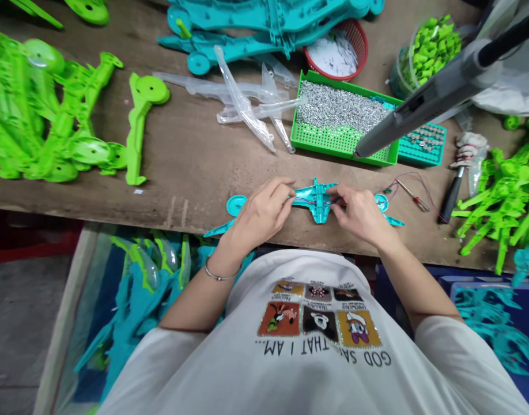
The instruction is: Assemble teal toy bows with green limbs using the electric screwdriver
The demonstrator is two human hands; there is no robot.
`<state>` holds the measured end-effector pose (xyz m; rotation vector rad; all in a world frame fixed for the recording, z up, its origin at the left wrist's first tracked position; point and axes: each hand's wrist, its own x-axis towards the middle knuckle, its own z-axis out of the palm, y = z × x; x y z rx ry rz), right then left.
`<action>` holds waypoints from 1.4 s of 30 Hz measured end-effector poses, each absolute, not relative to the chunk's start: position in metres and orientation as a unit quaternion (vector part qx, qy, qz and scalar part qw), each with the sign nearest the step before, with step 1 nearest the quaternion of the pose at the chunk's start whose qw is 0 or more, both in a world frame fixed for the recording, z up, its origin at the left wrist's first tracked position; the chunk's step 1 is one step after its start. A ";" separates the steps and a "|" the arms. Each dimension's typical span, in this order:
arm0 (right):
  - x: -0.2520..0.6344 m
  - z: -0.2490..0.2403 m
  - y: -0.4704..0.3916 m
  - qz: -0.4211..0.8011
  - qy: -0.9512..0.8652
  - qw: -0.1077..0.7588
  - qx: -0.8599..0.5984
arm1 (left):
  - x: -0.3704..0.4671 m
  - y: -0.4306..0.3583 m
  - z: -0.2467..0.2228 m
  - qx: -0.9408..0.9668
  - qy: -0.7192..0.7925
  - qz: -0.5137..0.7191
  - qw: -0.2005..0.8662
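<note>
A long teal plastic toy-like part (320,208) lies on the table edge in front of me, with round discs and pointed tips at both ends. Thin dark red and blue wires (304,200) run along its middle. My left hand (264,212) lies over its left half, fingers bent and closed on the part where the wires come out. Over the right half, my right hand (360,212) has thumb and fingers pinched around the wires beside the central cross-piece. Both hands partly hide the part. More wire (420,177) loops out to the right of my right hand.
Beyond the hands stand a green tray (301,141) of screws and a teal tray (437,158) of small metal pieces. A grey electric screwdriver (403,118) hangs above. A small screwdriver (414,197) and black-handled hammer (451,196) lie right. Lime parts (52,115) pile left.
</note>
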<state>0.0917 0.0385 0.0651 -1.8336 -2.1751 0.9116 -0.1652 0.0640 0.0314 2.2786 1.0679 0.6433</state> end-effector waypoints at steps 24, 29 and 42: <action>0.096 0.065 0.082 0.333 -0.733 0.005 -0.593 | -0.162 0.056 0.008 0.815 0.395 0.304 0.296; 0.114 0.063 0.075 0.388 -0.721 0.071 -0.569 | -0.162 0.059 0.010 0.815 0.388 0.310 0.298; 0.109 0.054 0.081 0.407 -0.682 0.037 -0.606 | -0.164 0.059 0.010 0.807 0.395 0.313 0.307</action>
